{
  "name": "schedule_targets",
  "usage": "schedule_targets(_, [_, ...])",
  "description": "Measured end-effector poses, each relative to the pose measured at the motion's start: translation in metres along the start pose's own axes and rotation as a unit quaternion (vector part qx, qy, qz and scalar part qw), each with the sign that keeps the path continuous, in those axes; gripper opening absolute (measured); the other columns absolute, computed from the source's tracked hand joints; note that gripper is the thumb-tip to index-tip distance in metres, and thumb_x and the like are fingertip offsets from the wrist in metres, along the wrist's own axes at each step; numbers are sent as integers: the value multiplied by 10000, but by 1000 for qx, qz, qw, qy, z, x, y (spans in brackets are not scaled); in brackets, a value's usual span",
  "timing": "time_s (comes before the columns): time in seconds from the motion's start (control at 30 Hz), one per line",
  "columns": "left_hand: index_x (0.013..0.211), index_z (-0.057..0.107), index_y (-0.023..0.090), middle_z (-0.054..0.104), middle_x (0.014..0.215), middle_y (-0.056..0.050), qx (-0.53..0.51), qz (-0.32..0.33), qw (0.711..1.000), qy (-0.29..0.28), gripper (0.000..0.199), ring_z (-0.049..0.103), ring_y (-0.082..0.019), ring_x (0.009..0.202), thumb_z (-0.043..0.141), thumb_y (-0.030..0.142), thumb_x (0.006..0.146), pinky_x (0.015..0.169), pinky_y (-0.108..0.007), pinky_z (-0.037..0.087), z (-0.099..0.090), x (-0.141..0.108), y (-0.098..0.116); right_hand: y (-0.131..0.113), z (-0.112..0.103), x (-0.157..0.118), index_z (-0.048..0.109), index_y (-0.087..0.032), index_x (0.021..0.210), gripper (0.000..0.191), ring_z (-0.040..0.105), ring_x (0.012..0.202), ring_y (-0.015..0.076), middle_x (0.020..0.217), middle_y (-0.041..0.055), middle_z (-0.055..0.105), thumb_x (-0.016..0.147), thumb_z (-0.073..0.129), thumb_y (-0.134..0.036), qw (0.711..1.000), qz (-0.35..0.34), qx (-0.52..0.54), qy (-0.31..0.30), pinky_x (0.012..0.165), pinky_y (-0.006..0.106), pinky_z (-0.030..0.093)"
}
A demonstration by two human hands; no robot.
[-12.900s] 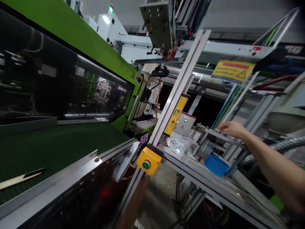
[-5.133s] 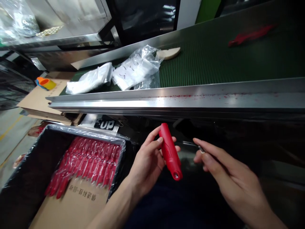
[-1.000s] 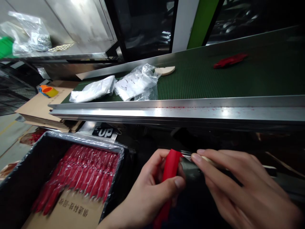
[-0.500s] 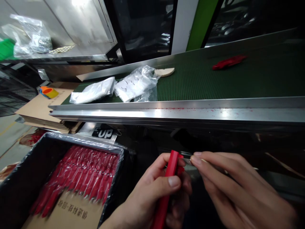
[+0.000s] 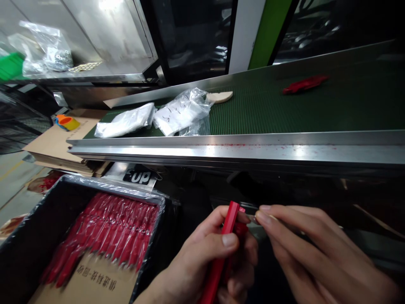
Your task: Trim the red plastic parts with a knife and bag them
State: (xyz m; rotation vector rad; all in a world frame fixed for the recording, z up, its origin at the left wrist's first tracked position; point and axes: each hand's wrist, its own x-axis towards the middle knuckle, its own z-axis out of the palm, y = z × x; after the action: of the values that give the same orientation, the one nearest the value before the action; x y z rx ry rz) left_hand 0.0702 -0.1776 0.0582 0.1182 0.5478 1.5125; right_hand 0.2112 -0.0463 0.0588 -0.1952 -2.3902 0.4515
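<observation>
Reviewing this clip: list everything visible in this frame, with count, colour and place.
conveyor belt: 1, dark green, upper middle
steel rail: 1, silver with red specks, along the belt's near edge
plastic bags: 2, clear with white contents, on the belt, left
curved piece: 1, beige, on the belt beside the bags
red piece: 1, red, on the belt, right
bin: 1, black, plastic-lined, lower left
red handles: many, red, in the bin under clear plastic
red handle: 1, red, in the left hand
small metal-tipped tool: 1, silver, in the right hand
left hand: 1, lower middle
right hand: 1, lower right
</observation>
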Motion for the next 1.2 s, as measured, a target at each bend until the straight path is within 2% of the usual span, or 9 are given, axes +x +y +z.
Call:
schedule_targets(0.23, [1057,509,209,572,834,-40,6,5,1000,-11,152,447,-30,457,499,247,910,359,-87,327,1,0,-2,-2,0,-3,625,-148,1233,477,579,1073,221,1151,112,619,804,583,57,1000,15,5,-3,831,378,502])
schedule_targets(0.47, [1115,537,206,575,834,-33,-5,11,1000,-16,212,472,-31,468,500,243,909,375,-80,338,-2,0,-4,-1,1,-3,633,-116,1213,451,578,1062,212,1137,122,615,804,584,67,1000,3,5,-6,821,365,499])
schedule_targets(0.63, [1122,559,159,627,846,-73,7,1,996,-93,299,549,-56,553,625,267,851,473,-105,427,-8,-1,-5,3,2,4,667,-113,1148,407,617,998,179,1083,101,648,794,603,79,997,42,1,66,816,331,518])
schedule_targets(0.7, [1136,550,169,615,856,-68,-8,8,998,-69,258,520,-41,506,547,274,900,424,-96,392,-7,-3,-6,2,2,4,667,-130,1145,423,616,1003,176,1084,90,644,791,595,90,996,57,15,64,810,326,523])
schedule_targets(0.8, [1125,532,186,586,868,-60,-33,12,999,-31,225,495,-35,464,433,293,954,349,-77,324,-4,-4,-7,-2,0,0,649,-133,1181,453,595,1037,194,1109,99,625,790,588,88,998,40,28,30,810,340,513])
schedule_targets(0.93, [1083,504,183,586,827,-55,-35,26,998,-41,198,522,-43,451,409,312,966,374,-91,376,-2,-1,-9,-4,0,-3,630,-147,1222,471,571,1068,222,1161,112,610,798,603,57,1000,2,-4,-14,831,378,495])
schedule_targets(1.2, [1079,506,167,574,785,-47,-40,28,998,-48,213,495,-30,431,426,322,958,416,-109,400,1,0,-9,1,3,-5,613,-171,1246,502,570,1049,244,1154,110,616,795,609,51,999,-11,-31,-11,834,425,474])
